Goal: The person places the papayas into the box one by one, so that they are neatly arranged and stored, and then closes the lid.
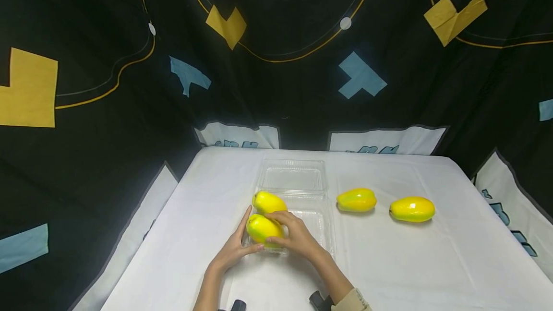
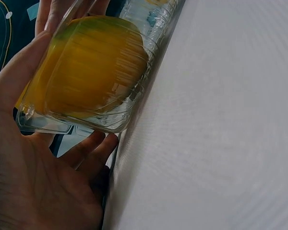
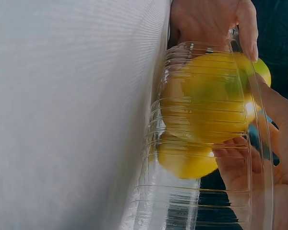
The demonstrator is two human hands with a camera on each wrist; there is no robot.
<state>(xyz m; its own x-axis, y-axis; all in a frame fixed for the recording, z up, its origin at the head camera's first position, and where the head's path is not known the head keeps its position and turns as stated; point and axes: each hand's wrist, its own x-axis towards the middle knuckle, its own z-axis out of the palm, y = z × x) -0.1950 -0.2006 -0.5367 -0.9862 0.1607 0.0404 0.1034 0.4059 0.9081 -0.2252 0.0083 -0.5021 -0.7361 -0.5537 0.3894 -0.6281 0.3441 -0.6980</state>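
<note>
A clear plastic clamshell container (image 1: 318,224) lies unfolded on the table, its lid (image 1: 294,176) flat behind. Two glossy yellow-green mangoes are at its left: a rear mango (image 1: 267,201) and a front mango (image 1: 260,227). My right hand (image 1: 299,237) holds the front mango between thumb and fingers. Around the container's front left corner lies my left hand (image 1: 232,249), index finger extended along the side, thumb along the front. In the left wrist view, the front mango (image 2: 96,62) shows through the clear wall. Through the ribbed side, the right wrist view shows both mangoes.
Right of the container lie two more mangoes, a nearer-to-it one (image 1: 356,200) and a farther one (image 1: 412,209). A white cloth (image 1: 432,263) covers the table. Black curtains (image 1: 276,104) with yellow and blue patches hang behind.
</note>
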